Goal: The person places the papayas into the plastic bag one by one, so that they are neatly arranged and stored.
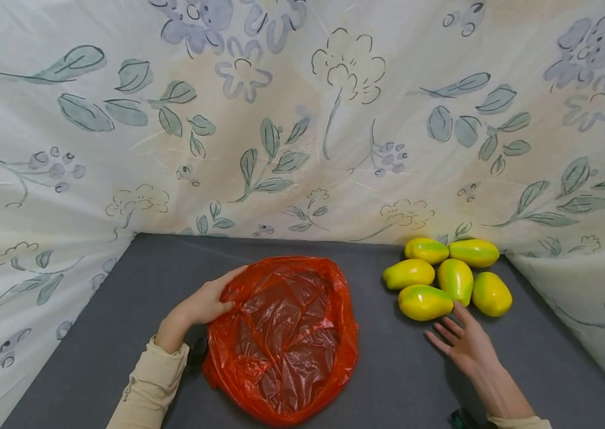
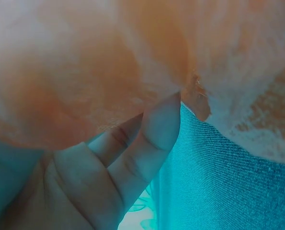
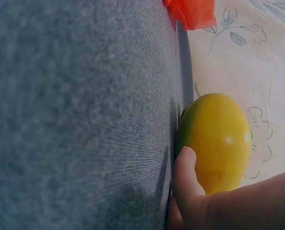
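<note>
A red plastic bag (image 1: 286, 333) lies with its mouth open upward in the middle of the table. My left hand (image 1: 200, 307) grips its left rim, the thumb on the near side and the fingertips hidden behind the film. In the left wrist view the bag (image 2: 108, 62) hangs over the fingers (image 2: 152, 139). Several glossy yellow papayas (image 1: 408, 274) with green patches sit grouped at the back right. Beside the front papaya (image 1: 425, 302) my right hand (image 1: 471, 345) is spread, holding nothing. The right wrist view has its thumb (image 3: 186, 172) in front of a papaya (image 3: 216, 139).
A dark grey cloth covers the table (image 1: 382, 369). Floral curtain (image 1: 302, 137) hangs along the back and both sides, close behind the papayas. A small dark device (image 1: 463, 419) is at my right wrist, another dark one (image 1: 197, 351) by the left.
</note>
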`<move>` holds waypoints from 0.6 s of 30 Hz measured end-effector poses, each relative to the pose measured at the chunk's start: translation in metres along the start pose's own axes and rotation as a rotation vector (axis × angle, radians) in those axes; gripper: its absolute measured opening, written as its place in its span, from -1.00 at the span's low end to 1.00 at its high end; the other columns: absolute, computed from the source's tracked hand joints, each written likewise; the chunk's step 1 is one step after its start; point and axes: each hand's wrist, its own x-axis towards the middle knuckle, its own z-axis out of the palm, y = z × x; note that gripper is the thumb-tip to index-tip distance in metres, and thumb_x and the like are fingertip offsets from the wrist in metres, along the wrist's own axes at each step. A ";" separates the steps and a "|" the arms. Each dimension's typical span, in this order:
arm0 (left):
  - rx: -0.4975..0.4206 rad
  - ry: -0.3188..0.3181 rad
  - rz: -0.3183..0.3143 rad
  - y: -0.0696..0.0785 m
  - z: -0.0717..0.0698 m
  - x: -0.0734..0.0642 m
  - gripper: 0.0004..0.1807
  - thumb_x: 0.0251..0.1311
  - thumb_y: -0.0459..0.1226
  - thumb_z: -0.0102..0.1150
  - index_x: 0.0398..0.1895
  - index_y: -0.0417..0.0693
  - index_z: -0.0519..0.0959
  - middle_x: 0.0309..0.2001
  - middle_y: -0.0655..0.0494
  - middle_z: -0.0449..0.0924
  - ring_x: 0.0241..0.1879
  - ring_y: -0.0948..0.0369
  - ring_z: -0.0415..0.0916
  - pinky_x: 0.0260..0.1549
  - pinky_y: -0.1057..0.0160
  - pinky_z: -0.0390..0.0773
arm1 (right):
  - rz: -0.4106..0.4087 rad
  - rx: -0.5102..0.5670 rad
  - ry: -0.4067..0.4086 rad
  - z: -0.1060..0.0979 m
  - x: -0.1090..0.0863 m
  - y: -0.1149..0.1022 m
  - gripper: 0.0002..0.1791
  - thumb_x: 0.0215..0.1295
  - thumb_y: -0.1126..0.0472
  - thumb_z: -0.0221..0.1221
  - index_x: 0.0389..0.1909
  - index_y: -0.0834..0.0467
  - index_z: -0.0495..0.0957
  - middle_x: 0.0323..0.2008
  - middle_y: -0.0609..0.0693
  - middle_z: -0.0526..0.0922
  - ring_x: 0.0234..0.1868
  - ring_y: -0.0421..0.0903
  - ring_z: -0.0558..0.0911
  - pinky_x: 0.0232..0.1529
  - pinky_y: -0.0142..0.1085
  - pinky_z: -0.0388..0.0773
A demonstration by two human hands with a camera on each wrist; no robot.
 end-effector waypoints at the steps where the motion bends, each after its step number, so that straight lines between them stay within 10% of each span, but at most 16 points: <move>1: -0.003 -0.002 -0.001 0.000 0.000 0.000 -0.20 0.16 -0.56 0.11 0.46 -0.11 0.07 0.15 -0.35 0.37 -0.44 0.17 0.59 -0.49 0.18 0.64 | -0.001 0.003 -0.001 0.000 0.000 0.000 -0.01 0.30 -0.25 -0.01 0.46 -0.21 -0.51 0.47 0.00 -0.47 0.45 0.01 -0.20 0.20 -0.11 0.34; 18: 0.010 0.003 0.000 0.001 0.002 0.000 -0.23 0.15 -0.55 0.13 0.44 -0.15 0.11 0.16 -0.33 0.37 -0.36 0.16 0.58 -0.43 0.15 0.64 | -0.036 -0.091 0.062 0.014 -0.002 0.000 0.12 0.24 -0.22 0.10 0.45 -0.12 -0.58 0.46 0.07 -0.50 0.46 0.07 -0.22 0.17 -0.06 0.38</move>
